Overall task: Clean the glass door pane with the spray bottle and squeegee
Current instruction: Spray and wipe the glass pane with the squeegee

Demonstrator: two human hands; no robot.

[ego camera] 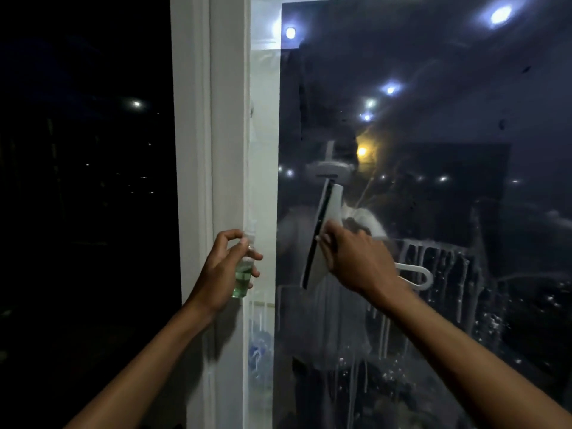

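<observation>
I read this as a home interior at night: a white-framed glass door pane (433, 134) reflects recessed ceiling lights (500, 14) of a room, with darkness and scattered distant lights (136, 104) outside.

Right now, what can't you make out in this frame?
- Squeegee middle: head view, covered by the right hand.
- Spray bottle nozzle: blurred, partly behind the left hand fingers.
- Glass pane lower edge: cut off by the frame.
- Beyond the glass: lost in reflections and streaks.
</observation>
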